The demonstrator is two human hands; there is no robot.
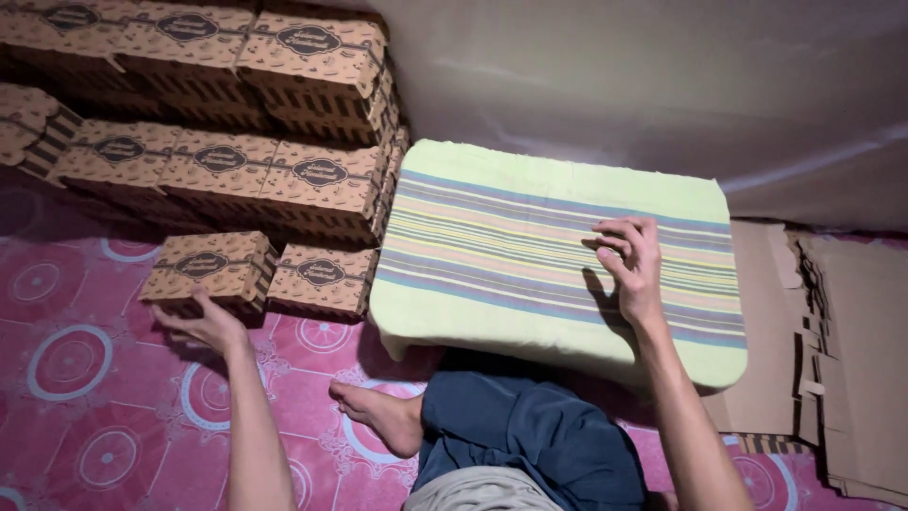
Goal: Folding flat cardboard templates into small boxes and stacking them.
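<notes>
Two bare hands are at work, and parts of the scene are hard to read: the stacked boxes (pixel 218 104) at the far left run off the top and left edges into shadow, so their count cannot be told, and the flat cardboard sheets (pixel 832 360) at the right are cut by the frame. What lies under the striped cloth (pixel 558 255) is hidden; it drapes over something flat and raised with rounded corners. The cloth is pale green, soft-looking, with bands of purple, pink and yellow. The boxes are brown card, rectangular, printed with a dark oval and a fine pattern. The left hand (pixel 203 326) reaches to a small box (pixel 208 270) standing on the pink mat (pixel 76 378), near the left; the fingers spread open against its near lower edge, touching it, not closed around it. A second box (pixel 322 279) sits just beside it to the right. The right hand (pixel 629 265) rests on the cloth, fingers loosely curled, fingertips touching the fabric, holding nothing. A bare foot (pixel 378 416) lies on the mat between the arms.
</notes>
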